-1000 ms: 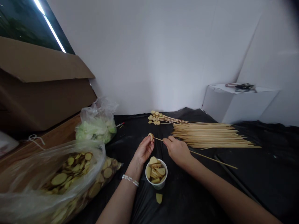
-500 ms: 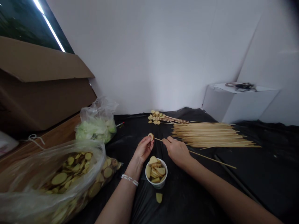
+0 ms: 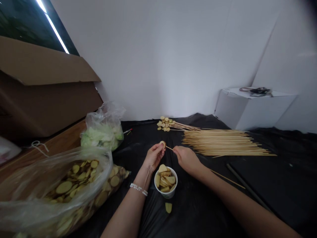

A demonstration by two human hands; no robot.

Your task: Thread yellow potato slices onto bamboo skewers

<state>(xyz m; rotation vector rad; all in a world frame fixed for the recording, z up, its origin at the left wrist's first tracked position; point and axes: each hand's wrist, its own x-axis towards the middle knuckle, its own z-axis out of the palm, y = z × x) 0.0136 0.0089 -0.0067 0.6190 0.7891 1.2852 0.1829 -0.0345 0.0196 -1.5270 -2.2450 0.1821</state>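
Note:
Between the fingertips of my left hand (image 3: 154, 156) is a round potato slice (image 3: 162, 144), pale with a brown rim. My right hand (image 3: 186, 159) is closed around a thin wooden skewer (image 3: 169, 148); its tip end meets the slice, and its rear end slants out behind my right wrist. How deep the tip sits in the slice is hard to tell. Just below my hands stands a white cup (image 3: 167, 194) full of cut potato pieces (image 3: 166, 180). One loose potato piece (image 3: 168, 207) lies in front of the cup on the black sheet (image 3: 195, 205).
Loose skewers (image 3: 225, 142) lie in a wide pile at right. Skewered slices (image 3: 164, 123) rest behind my hands. At left are an open plastic bag (image 3: 110, 158) of potato slices, a bag of pale green vegetable (image 3: 102, 134) and a cardboard box (image 3: 54, 102). A white box (image 3: 260, 110) stands back right.
My left hand and the slice have shifted slightly right. The skewer has turned a little, and less of its rear end shows behind my right arm.

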